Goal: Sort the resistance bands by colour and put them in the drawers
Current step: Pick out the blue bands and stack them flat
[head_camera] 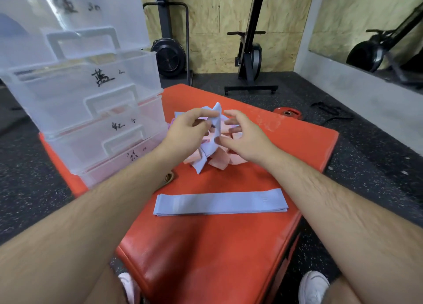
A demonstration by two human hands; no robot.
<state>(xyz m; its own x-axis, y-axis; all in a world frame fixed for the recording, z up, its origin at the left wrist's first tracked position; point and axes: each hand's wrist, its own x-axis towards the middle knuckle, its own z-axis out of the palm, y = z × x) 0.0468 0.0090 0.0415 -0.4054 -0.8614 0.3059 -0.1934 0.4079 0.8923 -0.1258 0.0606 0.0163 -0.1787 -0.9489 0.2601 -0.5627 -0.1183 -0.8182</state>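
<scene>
We see 1 pale blue band (214,132) hanging near-vertical, crumpled, pinched by the left hand (191,126) above a pink pile (220,158). The right hand (243,132) touches it, fingers loosely spread. Nearer, 1 flat blue band (220,202) lies left-to-right on the red mat (217,246); 4 clear drawers (91,97) stand left.

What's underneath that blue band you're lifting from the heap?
Under the lifted blue band, pinched by the left hand, lies a jumble of pink bands on the red mat. The hands and the band hide the heap's middle, so other colours may be there.
</scene>
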